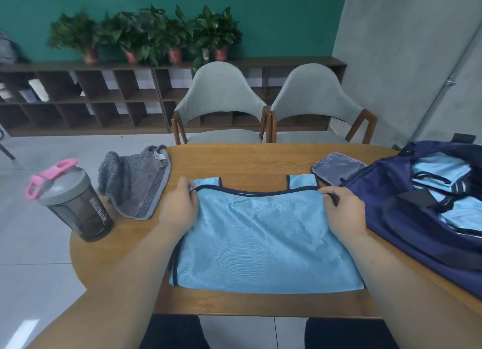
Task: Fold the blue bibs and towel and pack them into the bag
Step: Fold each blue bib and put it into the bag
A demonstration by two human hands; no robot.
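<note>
One blue bib (266, 239) is lying flat at the centre of the frame on the wooden table (247, 160), its two straps showing beyond the dark-trimmed upper edge. Two hands are working well apart. The left hand (180, 205) is pinching that edge at its left corner and the right hand (344, 207) is pinching it at its right corner. One navy bag (407, 234) is sitting open at the right edge, just beside the bib. It is holding folded blue bibs (440, 176) whose number cannot be counted. One grey towel (135, 187) is lying bunched at centre left, with one shaker bottle (75, 205) standing beside it. Two chairs (221, 93) and four potted plants (146, 33) are standing in the upper frame
</note>
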